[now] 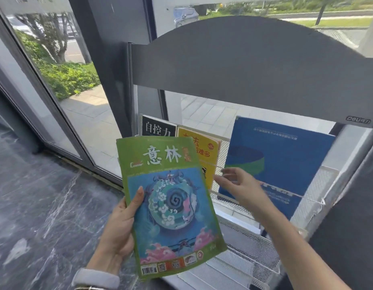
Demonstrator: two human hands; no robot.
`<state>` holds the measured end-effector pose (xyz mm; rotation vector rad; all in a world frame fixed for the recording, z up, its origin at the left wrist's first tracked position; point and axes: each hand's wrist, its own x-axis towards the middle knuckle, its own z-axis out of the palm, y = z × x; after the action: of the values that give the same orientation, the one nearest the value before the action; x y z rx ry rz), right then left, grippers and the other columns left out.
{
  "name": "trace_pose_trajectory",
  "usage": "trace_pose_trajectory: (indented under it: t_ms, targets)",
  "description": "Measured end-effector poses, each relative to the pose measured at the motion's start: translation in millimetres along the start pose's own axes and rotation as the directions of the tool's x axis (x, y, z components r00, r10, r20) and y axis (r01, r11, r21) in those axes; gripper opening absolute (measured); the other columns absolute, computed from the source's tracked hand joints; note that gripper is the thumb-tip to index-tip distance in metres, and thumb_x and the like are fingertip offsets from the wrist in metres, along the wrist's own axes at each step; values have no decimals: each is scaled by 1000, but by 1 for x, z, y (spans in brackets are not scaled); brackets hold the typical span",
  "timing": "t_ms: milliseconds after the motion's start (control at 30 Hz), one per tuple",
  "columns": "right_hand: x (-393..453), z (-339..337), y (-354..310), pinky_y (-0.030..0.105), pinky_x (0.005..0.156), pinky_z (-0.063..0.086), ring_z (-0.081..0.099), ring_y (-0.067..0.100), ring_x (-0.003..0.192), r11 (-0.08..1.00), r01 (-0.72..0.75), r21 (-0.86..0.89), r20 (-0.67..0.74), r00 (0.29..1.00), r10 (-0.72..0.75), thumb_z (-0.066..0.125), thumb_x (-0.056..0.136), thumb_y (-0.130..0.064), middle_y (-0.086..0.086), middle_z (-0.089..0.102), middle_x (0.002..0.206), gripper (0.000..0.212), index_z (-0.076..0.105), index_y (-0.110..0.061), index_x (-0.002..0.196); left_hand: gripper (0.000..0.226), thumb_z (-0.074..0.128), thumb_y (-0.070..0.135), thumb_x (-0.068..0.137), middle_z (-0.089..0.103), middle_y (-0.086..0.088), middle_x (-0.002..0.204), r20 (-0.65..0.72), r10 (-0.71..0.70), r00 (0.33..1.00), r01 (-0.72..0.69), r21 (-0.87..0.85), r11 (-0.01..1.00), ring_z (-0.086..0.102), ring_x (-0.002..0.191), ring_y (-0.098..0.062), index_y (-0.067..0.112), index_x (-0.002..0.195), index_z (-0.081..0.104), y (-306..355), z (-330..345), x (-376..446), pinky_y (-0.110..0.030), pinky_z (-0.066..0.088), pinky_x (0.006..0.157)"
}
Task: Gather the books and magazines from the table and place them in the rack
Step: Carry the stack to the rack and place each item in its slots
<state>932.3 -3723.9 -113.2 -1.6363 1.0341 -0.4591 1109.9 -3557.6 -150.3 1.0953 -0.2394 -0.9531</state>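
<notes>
Our left hand holds the green magazine by its left edge, thumb on the cover, fingers behind. We hold it up in front of the rack. Our right hand is open and reaches to the thin wire bar of the rack, fingertips on it. Behind the magazine stand a black book, a yellow book and a blue book. White mesh shelves sit lower down. We see dark marble floor and big windows.
</notes>
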Motion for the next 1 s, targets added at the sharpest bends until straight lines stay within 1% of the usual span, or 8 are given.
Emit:
trace_pose_trajectory:
  t_ms: [67, 167, 267, 367, 533, 700, 867, 1000]
  targets:
    - [11, 34, -2, 22, 73, 46, 59, 11, 95, 989, -91, 116, 141, 987, 75, 70, 66, -50, -2, 59, 112, 69, 47, -21, 124, 36, 62, 31, 66, 77, -7, 81, 33, -9, 999, 9, 2, 1000, 72, 68, -22, 14, 97, 66, 9, -6, 4, -39, 60, 59]
    - [22, 73, -8, 21, 60, 48, 62, 13, 79, 953, -94, 287, 45, 995, 85, 78, 67, -31, 2, 62, 96, 54, 51, -10, 109, 45, 69, 32, 55, 77, -8, 81, 46, -8, 999, 7, 16, 1000, 72, 68, -22, 12, 95, 67, 28, -26, 17, -36, 59, 55]
    - [32, 109, -12, 23, 54, 53, 66, 20, 71, 937, -77, 341, -43, 994, 97, 78, 66, -24, 16, 68, 93, 45, 56, -1, 98, 40, 70, 26, 61, 77, -8, 78, 29, -34, 999, 32, 65, 997, 72, 64, -21, 11, 98, 66, 44, -59, 37, -34, 59, 53]
    - [43, 150, -16, 25, 49, 54, 68, 16, 61, 924, -89, 373, -61, 991, 120, 75, 70, -20, 11, 72, 82, 40, 59, 4, 97, 64, 83, 39, 49, 76, -13, 90, 42, -94, 995, 88, 133, 987, 72, 74, -27, 10, 103, 67, 62, -106, 67, -39, 59, 59]
    - [68, 216, -13, 28, 51, 57, 70, 16, 59, 917, -80, 391, -124, 983, 139, 68, 79, -16, 5, 74, 73, 18, 67, -5, 93, 40, 57, 37, 71, 77, -9, 86, 133, -189, 973, 159, 207, 965, 73, 71, -22, 11, 100, 66, 87, -177, 131, -36, 60, 57]
    - [88, 258, 8, 26, 51, 56, 69, 12, 58, 900, -30, 434, -214, 967, 135, 63, 82, -13, -1, 74, 67, 5, 64, -11, 86, 40, 55, 37, 71, 77, -8, 87, 223, -234, 946, 179, 241, 954, 73, 73, -20, 12, 100, 68, 83, -214, 176, -34, 60, 59]
    - [108, 283, 52, 24, 44, 52, 69, 17, 56, 904, 15, 426, -300, 946, 125, 64, 79, -16, 4, 75, 67, 8, 66, -13, 86, 34, 52, 31, 71, 77, -5, 82, 279, -243, 929, 176, 243, 954, 73, 68, -18, 13, 96, 66, 40, -244, 211, -31, 59, 56]
    - [128, 287, 95, 22, 44, 53, 68, 10, 53, 912, 88, 400, -416, 905, 95, 62, 78, -20, -4, 75, 66, 5, 66, -20, 82, 27, 54, 29, 70, 77, -3, 76, 252, -164, 954, 109, 219, 970, 71, 61, -17, 17, 89, 69, 3, -266, 241, -33, 59, 56]
